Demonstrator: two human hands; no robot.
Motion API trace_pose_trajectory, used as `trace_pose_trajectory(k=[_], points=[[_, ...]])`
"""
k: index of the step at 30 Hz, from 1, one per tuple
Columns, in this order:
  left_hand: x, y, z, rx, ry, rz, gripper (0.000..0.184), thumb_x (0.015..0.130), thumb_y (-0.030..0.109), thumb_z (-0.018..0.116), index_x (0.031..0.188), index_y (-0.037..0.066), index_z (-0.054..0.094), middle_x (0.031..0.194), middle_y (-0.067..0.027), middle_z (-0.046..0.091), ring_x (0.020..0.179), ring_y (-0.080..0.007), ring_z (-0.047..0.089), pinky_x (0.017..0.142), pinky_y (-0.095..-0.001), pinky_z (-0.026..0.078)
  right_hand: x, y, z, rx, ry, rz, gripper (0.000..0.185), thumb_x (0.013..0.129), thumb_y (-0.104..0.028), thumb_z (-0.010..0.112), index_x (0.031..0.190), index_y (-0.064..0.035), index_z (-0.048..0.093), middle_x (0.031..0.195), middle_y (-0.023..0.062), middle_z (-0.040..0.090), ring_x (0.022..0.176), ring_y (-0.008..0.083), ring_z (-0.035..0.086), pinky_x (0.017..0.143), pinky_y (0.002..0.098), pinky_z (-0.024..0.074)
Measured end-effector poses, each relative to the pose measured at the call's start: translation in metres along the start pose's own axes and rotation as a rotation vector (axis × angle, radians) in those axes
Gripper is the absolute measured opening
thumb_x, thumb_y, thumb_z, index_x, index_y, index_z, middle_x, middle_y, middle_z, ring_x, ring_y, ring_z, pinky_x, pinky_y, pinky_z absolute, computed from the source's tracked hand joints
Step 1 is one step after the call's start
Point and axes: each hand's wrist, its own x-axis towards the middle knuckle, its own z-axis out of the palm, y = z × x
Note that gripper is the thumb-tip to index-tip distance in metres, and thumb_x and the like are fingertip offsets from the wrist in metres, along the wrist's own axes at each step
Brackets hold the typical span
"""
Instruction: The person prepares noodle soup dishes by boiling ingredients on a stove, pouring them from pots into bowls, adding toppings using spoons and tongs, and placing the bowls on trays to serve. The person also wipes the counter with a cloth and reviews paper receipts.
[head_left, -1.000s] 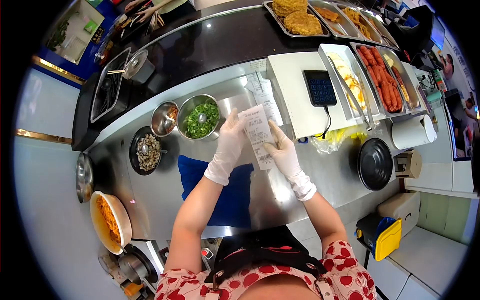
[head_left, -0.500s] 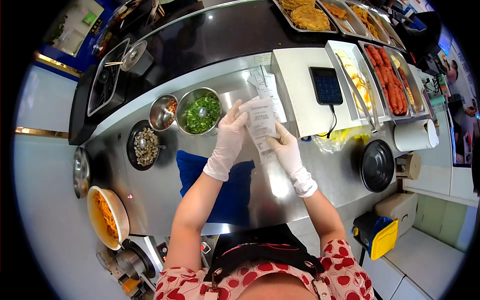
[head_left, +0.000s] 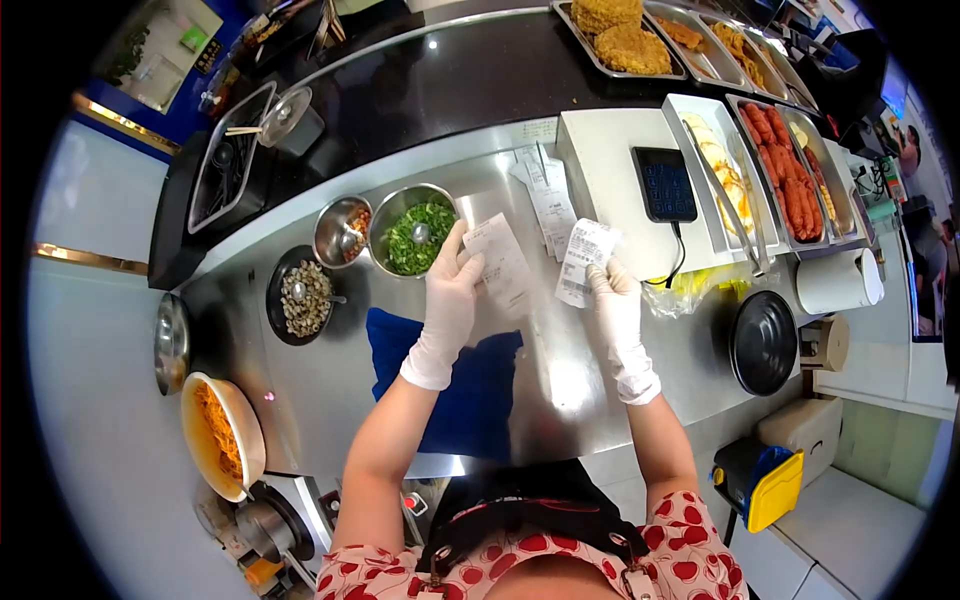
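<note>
My left hand (head_left: 452, 295), in a white glove, pinches the edge of a long paper receipt (head_left: 500, 268). A shorter printed receipt (head_left: 585, 262) is gripped in my gloved right hand (head_left: 616, 305), a small gap away from the first. Both slips are held above the steel counter. Just behind them, more paper slips (head_left: 548, 205) lie at the back of the counter beside a white box. A steel bowl of chopped green onions (head_left: 414, 236) stands close to my left fingertips. Beneath my left forearm lies a folded blue cloth (head_left: 470, 395).
At left are a small bowl of chopped red pieces (head_left: 343, 232), a black dish of pale pieces (head_left: 303, 297) and a tub of orange shreds (head_left: 222, 435). At right are a keypad device (head_left: 664, 184), sausage tray (head_left: 787, 180), tongs (head_left: 738, 215) and black plate (head_left: 763, 343).
The receipts, overlapping between both hands before, are now apart, one in each hand. My right hand has moved right with the shorter slip. The view has shifted slightly.
</note>
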Motion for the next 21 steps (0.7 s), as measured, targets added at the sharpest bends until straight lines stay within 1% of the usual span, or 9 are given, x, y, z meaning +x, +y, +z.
trace_pose_trajectory(k=[7, 8, 10, 11, 12, 14, 16, 18, 21], points=[[-0.007, 0.013, 0.015, 0.119, -0.027, 0.126, 0.063, 0.089, -0.007, 0.042, 0.148, 0.002, 0.022, 0.121, -0.0135, 0.059, 0.102, -0.0145, 0.059, 0.087, -0.0226, 0.046, -0.009, -0.032, -0.006, 0.161, -0.079, 0.098, 0.023, 0.093, -0.006, 0.057, 0.114, 0.0006, 0.062, 0.101, 0.0034, 0.067, 0.086, 0.0101, 0.061, 0.077, 0.0253, 0.0492], [-0.007, 0.011, 0.018, 0.176, -0.019, 0.110, 0.063, 0.089, -0.008, 0.042, 0.148, 0.003, 0.022, 0.120, -0.0135, 0.060, 0.101, -0.0147, 0.060, 0.086, -0.0223, 0.047, -0.015, -0.045, -0.001, 0.025, -0.150, 0.084, 0.023, 0.090, -0.004, 0.057, 0.111, 0.0015, 0.064, 0.105, 0.0044, 0.065, 0.096, 0.0118, 0.059, 0.086, 0.0249, 0.0459], [-0.006, 0.002, 0.024, 0.287, -0.008, 0.087, 0.065, 0.089, -0.008, 0.042, 0.149, 0.005, 0.021, 0.119, -0.0134, 0.060, 0.100, -0.0151, 0.061, 0.083, -0.0218, 0.048, -0.012, -0.040, 0.003, 0.052, -0.350, 0.061, 0.027, 0.087, -0.002, 0.057, 0.113, 0.0022, 0.063, 0.116, 0.0042, 0.062, 0.102, 0.0129, 0.057, 0.090, 0.0255, 0.0441], [-0.005, -0.005, 0.028, 0.259, -0.001, 0.138, 0.064, 0.090, -0.007, 0.042, 0.149, 0.005, 0.022, 0.108, -0.0096, 0.062, 0.084, -0.0101, 0.059, 0.070, -0.0198, 0.048, -0.009, -0.037, 0.005, -0.051, -0.364, 0.068, 0.029, 0.086, -0.002, 0.057, 0.114, 0.0028, 0.063, 0.120, 0.0039, 0.060, 0.105, 0.0132, 0.056, 0.092, 0.0260, 0.0434], [-0.005, -0.006, 0.039, 0.172, 0.021, 0.156, 0.063, 0.091, -0.006, 0.043, 0.149, 0.005, 0.022, 0.107, -0.0088, 0.062, 0.082, -0.0096, 0.058, 0.069, -0.0198, 0.048, -0.007, -0.040, 0.009, -0.153, -0.378, 0.078, 0.031, 0.086, -0.001, 0.056, 0.116, 0.0034, 0.062, 0.125, 0.0036, 0.058, 0.108, 0.0136, 0.055, 0.093, 0.0265, 0.0427], [-0.010, -0.007, 0.056, 0.004, 0.077, 0.173, 0.061, 0.093, -0.004, 0.044, 0.149, 0.006, 0.022, 0.103, -0.0072, 0.062, 0.078, -0.0086, 0.056, 0.067, -0.0197, 0.047, -0.006, -0.035, 0.012, -0.108, -0.378, 0.203, 0.030, 0.087, -0.004, 0.056, 0.115, 0.0028, 0.063, 0.109, 0.0067, 0.066, 0.098, 0.0129, 0.059, 0.088, 0.0253, 0.0454], [-0.007, -0.014, 0.047, 0.000, 0.045, 0.117, 0.063, 0.094, -0.002, 0.046, 0.149, 0.004, 0.018, 0.112, -0.0098, 0.059, 0.089, -0.0130, 0.058, 0.077, -0.0235, 0.050, -0.004, -0.027, 0.012, -0.105, -0.324, 0.195, 0.025, 0.087, -0.006, 0.058, 0.109, 0.0028, 0.065, 0.097, 0.0060, 0.068, 0.090, 0.0122, 0.060, 0.083, 0.0254, 0.0465], [-0.005, -0.019, 0.038, -0.016, 0.015, 0.026, 0.065, 0.093, -0.002, 0.048, 0.149, 0.001, 0.014, 0.120, -0.0130, 0.056, 0.100, -0.0171, 0.060, 0.085, -0.0263, 0.050, -0.002, -0.026, 0.010, -0.155, -0.326, 0.182, 0.021, 0.086, -0.007, 0.059, 0.103, 0.0029, 0.065, 0.092, 0.0054, 0.067, 0.085, 0.0116, 0.060, 0.078, 0.0259, 0.0472], [0.002, -0.023, 0.038, -0.163, 0.019, 0.069, 0.069, 0.091, -0.001, 0.053, 0.148, -0.003, 0.014, 0.118, -0.0125, 0.057, 0.098, -0.0168, 0.060, 0.083, -0.0262, 0.050, -0.001, -0.021, 0.009, -0.273, -0.315, 0.110, 0.016, 0.086, -0.008, 0.059, 0.097, 0.0027, 0.065, 0.084, 0.0050, 0.066, 0.079, 0.0108, 0.059, 0.072, 0.0262, 0.0478]])
